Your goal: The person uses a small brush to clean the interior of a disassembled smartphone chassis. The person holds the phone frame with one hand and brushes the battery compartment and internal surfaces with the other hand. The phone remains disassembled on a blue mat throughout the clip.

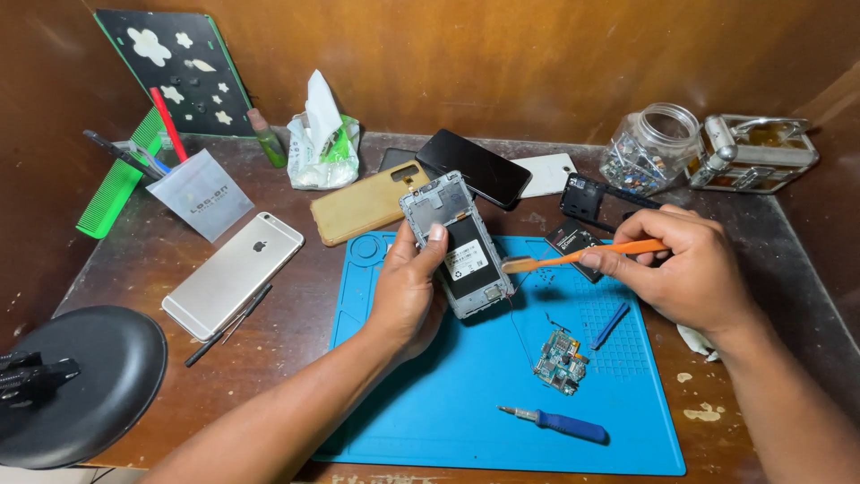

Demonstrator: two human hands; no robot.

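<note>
My left hand (408, 291) holds an opened phone frame (459, 244) tilted upright above the blue work mat (466, 421), thumb on its upper part. My right hand (685, 264) grips an orange-handled toothbrush (582, 256), its bristle head touching the phone frame's right edge. On the mat below lie a small green circuit board (560, 360), a blue-handled screwdriver (560, 423) and a blue pry tool (610, 324).
A silver phone (233, 273), tweezers (228, 324), a tan phone case (367, 204), a black phone (473, 168) and a white cover (548, 174) lie behind the mat. A parts jar (649, 148) and a metal case (752, 152) stand back right. A black round base (85, 385) sits front left.
</note>
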